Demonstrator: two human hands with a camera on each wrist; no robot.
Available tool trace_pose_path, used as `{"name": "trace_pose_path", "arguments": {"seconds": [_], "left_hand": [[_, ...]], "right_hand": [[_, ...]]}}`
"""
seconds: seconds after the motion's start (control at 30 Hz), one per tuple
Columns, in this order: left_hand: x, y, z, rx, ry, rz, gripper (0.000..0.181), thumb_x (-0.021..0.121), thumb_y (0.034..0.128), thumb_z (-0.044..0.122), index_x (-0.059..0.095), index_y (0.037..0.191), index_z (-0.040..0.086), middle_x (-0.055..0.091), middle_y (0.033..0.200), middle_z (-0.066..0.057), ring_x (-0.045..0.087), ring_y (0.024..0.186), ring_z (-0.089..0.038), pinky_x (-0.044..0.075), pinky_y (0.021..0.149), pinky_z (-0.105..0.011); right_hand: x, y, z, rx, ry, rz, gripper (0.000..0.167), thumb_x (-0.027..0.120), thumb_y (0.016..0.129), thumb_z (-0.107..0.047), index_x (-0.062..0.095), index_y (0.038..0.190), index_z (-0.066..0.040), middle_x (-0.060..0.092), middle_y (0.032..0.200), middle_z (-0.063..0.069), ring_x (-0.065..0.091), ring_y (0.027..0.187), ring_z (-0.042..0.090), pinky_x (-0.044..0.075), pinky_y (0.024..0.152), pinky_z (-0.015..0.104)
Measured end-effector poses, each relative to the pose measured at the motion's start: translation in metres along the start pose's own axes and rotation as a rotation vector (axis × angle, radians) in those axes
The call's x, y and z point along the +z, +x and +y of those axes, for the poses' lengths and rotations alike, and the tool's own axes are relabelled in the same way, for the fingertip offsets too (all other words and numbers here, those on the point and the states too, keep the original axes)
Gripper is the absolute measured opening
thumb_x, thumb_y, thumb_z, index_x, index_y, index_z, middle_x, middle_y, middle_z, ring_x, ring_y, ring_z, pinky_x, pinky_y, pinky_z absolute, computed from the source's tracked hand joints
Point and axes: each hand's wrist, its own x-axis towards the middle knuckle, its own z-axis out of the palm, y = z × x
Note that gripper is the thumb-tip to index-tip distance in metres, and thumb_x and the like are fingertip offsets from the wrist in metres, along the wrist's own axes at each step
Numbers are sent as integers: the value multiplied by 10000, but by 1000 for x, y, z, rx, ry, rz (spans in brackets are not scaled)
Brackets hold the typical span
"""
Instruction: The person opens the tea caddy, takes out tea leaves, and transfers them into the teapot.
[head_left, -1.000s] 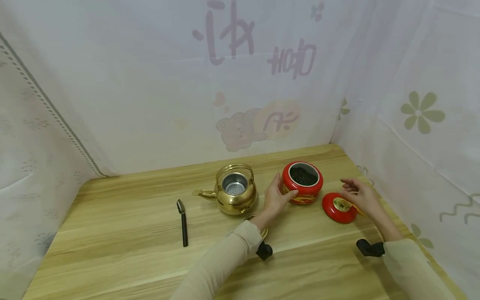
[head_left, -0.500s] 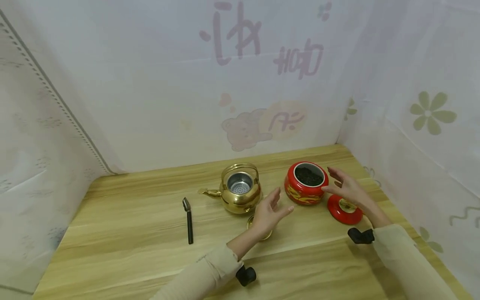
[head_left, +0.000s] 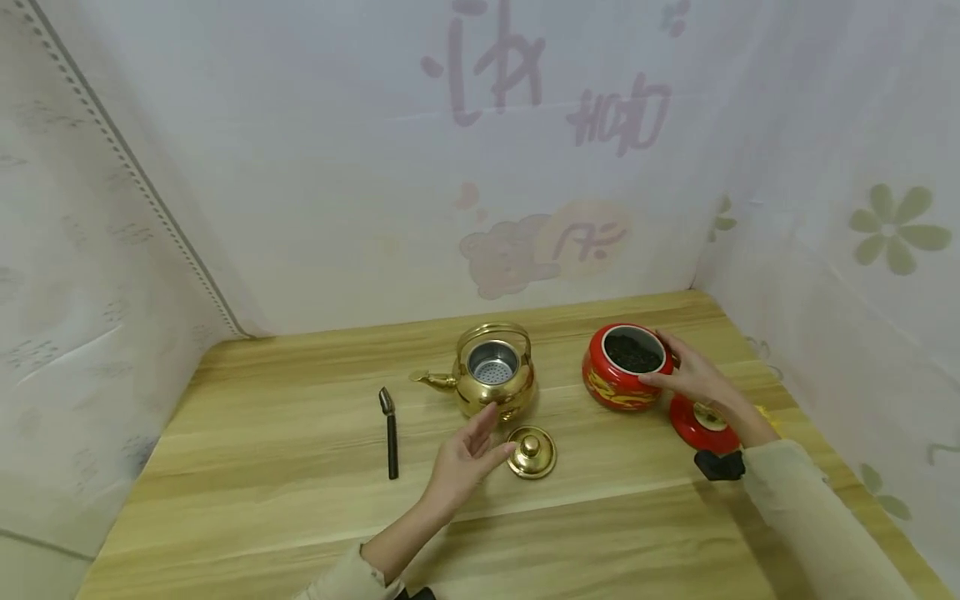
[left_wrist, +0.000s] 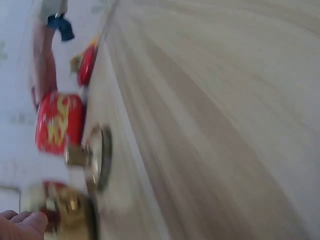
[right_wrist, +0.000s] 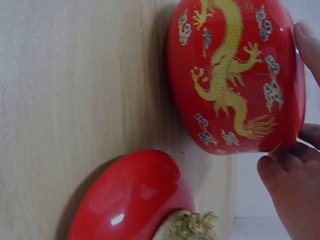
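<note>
Your L hand (head_left: 459, 467) just let go of the red jar (head_left: 617, 388) & hangs loosely spread, holding nothing, nr the gold lid (head_left: 530, 450), while your R hand (head_left: 693, 377) grips it toward the worktop (head_left: 300, 400)'s far-right corner, so prob R's steadying it solo.

From my head, one camera looks forward and down over the worktop (head_left: 262, 417) to its far edge. My left wrist's, low and tipped sideways, faces across toward the right edge and shares the brass teapot (head_left: 491, 396) with it. My right wrist's, also tipped, looks from close by. All three share the red jar (head_left: 617, 383) and red lid (head_left: 688, 423).
</note>
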Motion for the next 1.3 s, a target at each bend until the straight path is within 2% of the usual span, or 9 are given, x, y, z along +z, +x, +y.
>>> {"name": "trace_pose_path", "arguments": {"seconds": [0.17,0.3,0.43,0.53,0.77,1.03,1.3], "left_hand": [[-39,-22,-5,-47,54,166,664,689,862,177,371,1406,-33,398,1438,-212,394,1326,-333,333,1076,-367],[-69,-36,-12,-100,81,308,609,674,872,129,397,1390,-33,441,1408,-207,447,1289,-324,414,1013,-254],[-89,-48,-21,-150,150,412,539,662,878,101,445,1352,-34,508,1337,-215,519,1211,-323,470,879,-120],[-99,-51,-28,-166,227,464,507,670,875,124,482,1321,-28,557,1276,-215,570,1140,-315,485,815,-96],[-108,-51,-38,-164,389,510,461,705,850,152,553,1238,-47,630,1155,-230,654,978,-291,528,726,-146],[-109,-50,-40,-161,487,485,399,749,808,150,612,1132,-38,666,1045,-182,635,874,-220,492,671,-129],[-110,-47,-43,-129,611,471,326,770,783,157,645,1023,-25,668,905,-118,621,766,-155,501,647,-194]], "right_hand": [[2,1,2,12,-2,-7,977,756,802,-245,119,1478,60,190,1485,333,197,1346,517,225,1052,657],[3,1,3,23,6,-17,980,752,807,-245,106,1486,40,190,1487,329,194,1345,519,224,1045,666],[2,0,2,34,7,-34,978,748,811,-245,100,1491,28,195,1486,324,202,1341,519,236,1036,670],[1,1,1,36,19,-45,967,738,821,-232,92,1493,23,198,1485,323,206,1338,519,240,1034,669],[0,1,1,46,-5,-49,957,727,831,-247,89,1499,2,205,1483,323,204,1335,524,230,1026,684],[0,0,2,34,0,-57,961,733,827,-228,87,1497,9,220,1475,328,215,1333,523,235,1023,683],[-1,1,2,29,-10,-55,957,734,825,-218,92,1496,12,223,1472,332,217,1332,523,234,1022,684]]}}
